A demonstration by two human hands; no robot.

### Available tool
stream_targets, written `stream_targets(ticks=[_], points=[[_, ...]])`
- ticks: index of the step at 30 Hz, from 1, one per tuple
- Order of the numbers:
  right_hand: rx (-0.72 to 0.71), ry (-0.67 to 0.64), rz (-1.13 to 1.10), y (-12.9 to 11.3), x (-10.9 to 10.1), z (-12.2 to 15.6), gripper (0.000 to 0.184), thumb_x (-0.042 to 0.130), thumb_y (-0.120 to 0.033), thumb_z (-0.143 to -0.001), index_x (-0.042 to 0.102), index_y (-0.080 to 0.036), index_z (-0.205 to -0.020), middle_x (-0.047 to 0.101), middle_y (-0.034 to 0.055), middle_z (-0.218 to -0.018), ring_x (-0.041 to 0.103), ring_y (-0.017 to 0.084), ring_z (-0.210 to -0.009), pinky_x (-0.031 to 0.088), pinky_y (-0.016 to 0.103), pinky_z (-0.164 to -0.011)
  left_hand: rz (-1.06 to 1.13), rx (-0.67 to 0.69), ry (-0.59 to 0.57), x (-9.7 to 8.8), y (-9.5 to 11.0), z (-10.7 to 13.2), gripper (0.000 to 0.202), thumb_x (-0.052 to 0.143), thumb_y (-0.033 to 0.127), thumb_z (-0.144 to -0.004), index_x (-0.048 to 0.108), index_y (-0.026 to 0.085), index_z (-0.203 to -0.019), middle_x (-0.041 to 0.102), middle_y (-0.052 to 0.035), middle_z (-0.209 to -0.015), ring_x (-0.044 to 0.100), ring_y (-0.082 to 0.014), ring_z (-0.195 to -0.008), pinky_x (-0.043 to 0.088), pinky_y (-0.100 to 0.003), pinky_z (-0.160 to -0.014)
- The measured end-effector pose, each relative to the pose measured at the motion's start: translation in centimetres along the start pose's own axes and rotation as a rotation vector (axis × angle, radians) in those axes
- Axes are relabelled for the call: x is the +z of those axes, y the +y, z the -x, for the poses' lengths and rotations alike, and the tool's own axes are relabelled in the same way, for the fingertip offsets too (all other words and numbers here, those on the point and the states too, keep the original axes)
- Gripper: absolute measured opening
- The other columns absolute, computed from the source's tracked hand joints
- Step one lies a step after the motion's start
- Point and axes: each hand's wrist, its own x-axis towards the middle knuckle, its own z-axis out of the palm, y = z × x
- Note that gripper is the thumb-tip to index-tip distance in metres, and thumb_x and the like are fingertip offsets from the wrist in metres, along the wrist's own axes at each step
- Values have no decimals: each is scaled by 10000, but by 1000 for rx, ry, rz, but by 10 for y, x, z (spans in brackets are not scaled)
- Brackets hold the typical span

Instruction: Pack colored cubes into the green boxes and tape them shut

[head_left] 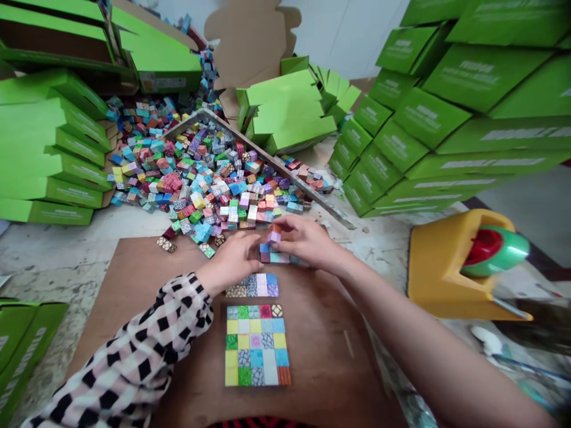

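Note:
My right hand (pixel 307 242) pinches a small purple-and-orange cube block (pixel 274 236) between thumb and fingers, over a short row of blue, purple and pale blocks (pixel 279 258). Close by on the left, my left hand (pixel 234 257) has its fingers curled together at the row's left end; whatever is between them is hidden. Just below lies a flat strip of patterned blocks (pixel 262 285), partly covered by the left hand. Nearer to me, a square of patterned blocks (pixel 256 345) lies in tidy rows on the brown board (pixel 330 356).
A large heap of loose coloured blocks (pixel 200 172) spreads behind the board, with a metal angle bar (pixel 285 169) across it. Green boxes (pixel 428 119) are stacked at right, more green cartons (pixel 49 142) at left. A yellow tape dispenser (pixel 428 261) stands on the right.

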Motion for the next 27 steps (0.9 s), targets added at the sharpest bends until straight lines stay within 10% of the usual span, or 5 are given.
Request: stream_targets(ticks=[9, 19, 27], points=[[-173, -124, 182, -27, 26, 2, 380, 625, -228, -776, 601, -250, -1155, 616, 56, -1133, 514, 247, -1083, 377, 424, -939, 161, -180, 79, 0, -16, 10, 540, 518, 63, -693, 524, 151, -1226, 632, -55, -981, 579, -141, -721, 531, -350, -737], [-41, -127, 452, -1, -20, 33, 559, 682, -387, -766, 545, -238, -1287, 537, 121, -1144, 492, 306, -1048, 415, 427, -875, 114, -78, -7, 1, -6, 3, 585, 675, 139, -662, 573, 204, -1235, 549, -49, -995, 579, -201, -867, 539, -383, -794], [-36, -95, 438, 26, -5, 53, 424, 552, -270, -866, 561, -216, -1286, 529, 105, -1054, 495, 263, -984, 417, 401, -886, -159, 11, -70, 8, 15, -7, 526, 665, 397, -770, 564, 261, -1268, 485, -81, -1124, 568, -270, -987, 487, -445, -880]])
